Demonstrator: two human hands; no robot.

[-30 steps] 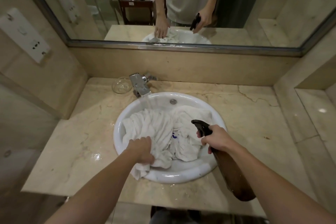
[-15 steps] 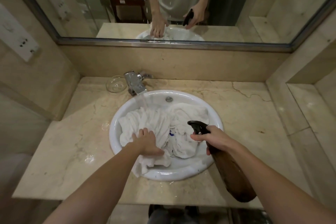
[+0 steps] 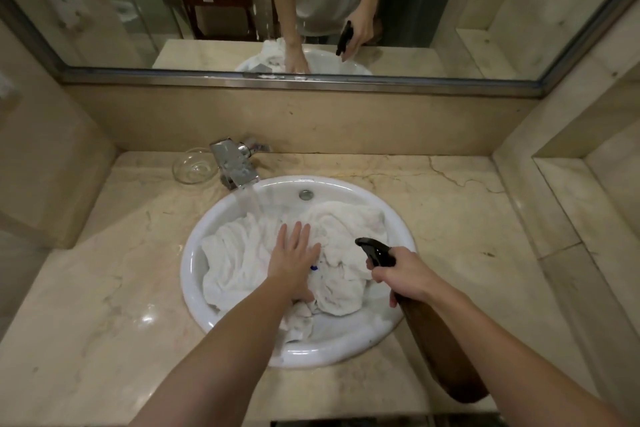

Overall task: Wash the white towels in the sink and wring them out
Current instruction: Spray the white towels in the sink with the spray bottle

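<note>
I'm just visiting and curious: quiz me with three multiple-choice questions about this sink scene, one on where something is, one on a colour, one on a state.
1. Where is the glass dish?
A. left of the faucet
B. in the sink
C. on the towels

2. What colour is the spray bottle body?
A. white
B. brown
C. green

3. How is the left hand?
A. clenched in a fist
B. flat on the towels
C. on the faucet

Answers: 1 A, it sits on the counter beside the faucet. 2 B, brown under a black trigger, in the right hand. 3 B, its fingers are straight, pressing the cloth.
</note>
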